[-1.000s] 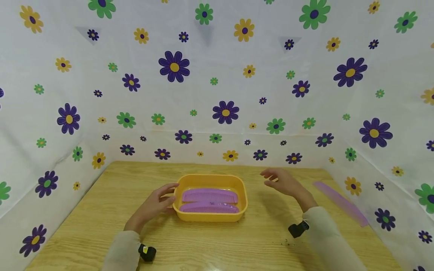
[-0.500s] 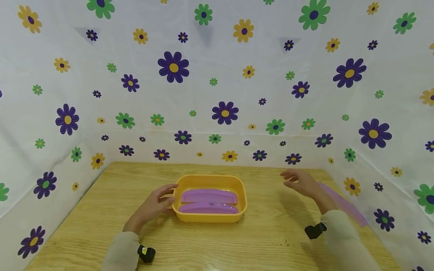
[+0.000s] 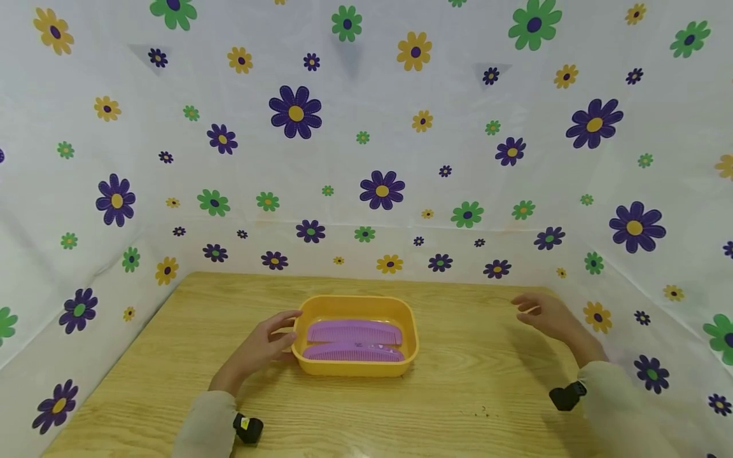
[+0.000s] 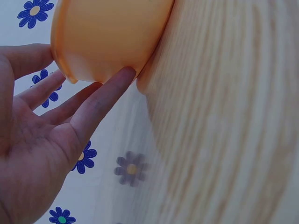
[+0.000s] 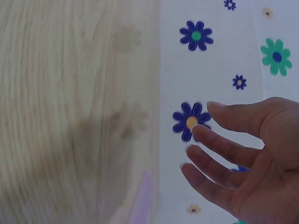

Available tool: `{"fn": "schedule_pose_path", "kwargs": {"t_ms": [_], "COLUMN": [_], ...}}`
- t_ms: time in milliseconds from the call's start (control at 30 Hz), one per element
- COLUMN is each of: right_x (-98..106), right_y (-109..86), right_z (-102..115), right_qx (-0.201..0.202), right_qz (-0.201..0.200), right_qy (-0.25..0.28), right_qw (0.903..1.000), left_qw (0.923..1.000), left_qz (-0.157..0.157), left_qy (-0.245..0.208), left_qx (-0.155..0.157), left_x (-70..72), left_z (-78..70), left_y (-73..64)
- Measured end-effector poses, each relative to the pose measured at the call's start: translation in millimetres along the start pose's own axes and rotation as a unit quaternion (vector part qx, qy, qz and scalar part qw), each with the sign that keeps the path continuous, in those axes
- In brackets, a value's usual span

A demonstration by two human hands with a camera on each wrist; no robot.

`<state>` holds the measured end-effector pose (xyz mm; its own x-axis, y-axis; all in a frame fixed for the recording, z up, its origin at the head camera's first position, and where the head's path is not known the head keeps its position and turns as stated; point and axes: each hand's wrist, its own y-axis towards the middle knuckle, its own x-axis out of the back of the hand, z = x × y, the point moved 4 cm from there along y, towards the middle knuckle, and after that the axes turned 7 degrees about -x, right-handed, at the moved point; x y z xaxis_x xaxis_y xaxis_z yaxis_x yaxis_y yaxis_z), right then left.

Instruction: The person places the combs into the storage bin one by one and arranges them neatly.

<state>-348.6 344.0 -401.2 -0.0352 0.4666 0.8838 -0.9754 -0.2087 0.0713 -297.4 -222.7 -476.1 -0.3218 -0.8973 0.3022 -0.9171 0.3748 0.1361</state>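
A yellow plastic basin [image 3: 352,368] stands on the wooden table with two purple combs inside, one comb [image 3: 355,327] behind the other comb [image 3: 343,348]. My left hand [image 3: 260,343] is at the basin's left end, its extended fingers touching the wall and rim, as the left wrist view also shows. Over the table's right side my right hand [image 3: 546,315] hovers with loosely bent, spread fingers and nothing in them. Part of a third purple comb [image 5: 142,203] shows low in the right wrist view; my right hand and arm hide it in the head view.
White sheeting [image 3: 366,159] printed with flowers walls the table [image 3: 401,413] at the back and both sides. Small dark specks [image 3: 483,410] lie on the table, front right. Each wrist carries a small black camera.
My right hand has moved right, from beside the basin to over the third comb, which it now covers in the head view. My left hand and the basin have stayed put.
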Motion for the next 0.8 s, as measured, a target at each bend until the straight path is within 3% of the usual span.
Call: {"fn": "schedule_pose_path", "kwargs": {"t_ms": [300, 600, 800], "right_x": [9, 16, 14], "right_y": [-8.6, -20.2, -22.9], "right_z": [-45, -71, -90], "right_qx": [-0.054, -0.138, -0.154], "right_qz": [0.021, 0.041, 0.040], "right_qy": [-0.006, -0.016, -0.033], "right_qw": [0.9983, 0.9894, 0.9866], "left_qw": [0.9999, 1.0000, 0.9999], "left_qz": [0.003, -0.001, 0.004], "left_qy": [-0.006, -0.006, -0.008], "left_qx": [-0.008, -0.001, -0.006], "left_x": [1.4, 0.9, 0.8], "left_z": [0.2, 1.3, 0.4], "left_y": [1.4, 0.7, 1.2]}}
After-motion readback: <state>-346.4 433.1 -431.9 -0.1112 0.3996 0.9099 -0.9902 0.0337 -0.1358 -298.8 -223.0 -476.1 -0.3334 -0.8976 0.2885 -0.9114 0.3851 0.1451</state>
